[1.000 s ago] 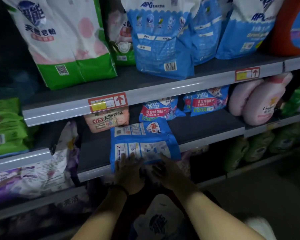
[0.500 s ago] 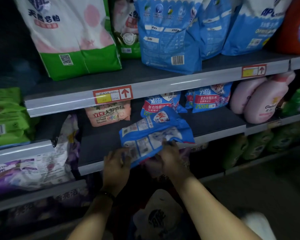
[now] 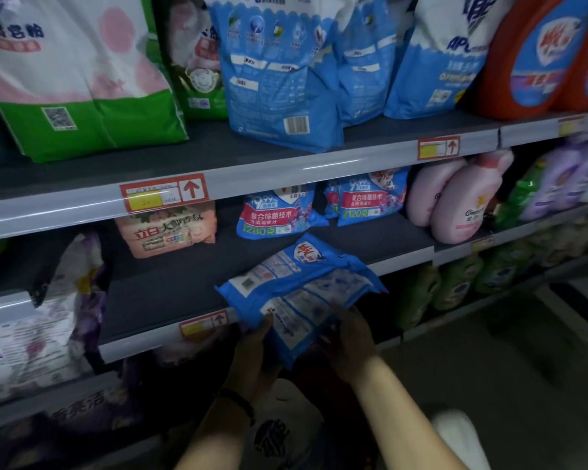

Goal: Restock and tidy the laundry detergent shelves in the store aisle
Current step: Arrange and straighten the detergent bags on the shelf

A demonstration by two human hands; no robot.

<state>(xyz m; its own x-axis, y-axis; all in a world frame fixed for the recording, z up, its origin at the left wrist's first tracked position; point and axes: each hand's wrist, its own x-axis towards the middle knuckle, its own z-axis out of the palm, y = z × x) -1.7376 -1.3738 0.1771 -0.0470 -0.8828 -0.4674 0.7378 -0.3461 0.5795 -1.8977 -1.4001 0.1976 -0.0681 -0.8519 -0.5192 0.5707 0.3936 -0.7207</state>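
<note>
A flat blue detergent pouch (image 3: pixel 296 286) lies tilted over the front edge of the middle shelf (image 3: pixel 170 293), its back label facing up. My left hand (image 3: pixel 252 354) grips its lower left corner from below. My right hand (image 3: pixel 348 337) holds its lower right edge, with the fingers partly hidden under the pouch. Behind it on the same shelf stand two small blue pouches (image 3: pixel 275 215) and a pink detergent bag (image 3: pixel 167 228).
The upper shelf holds a large green-and-white bag (image 3: pixel 78 79), blue bags (image 3: pixel 279 72) and an orange jug (image 3: pixel 540 52). Pink bottles (image 3: pixel 455 198) and purple bottles (image 3: pixel 564 178) stand at the right. Purple-and-white bags (image 3: pixel 31 334) fill the lower left.
The blue pouch has turned and slid right and toward me, its lower end now off the shelf edge. Both hands went from resting on it to gripping its lower corners.
</note>
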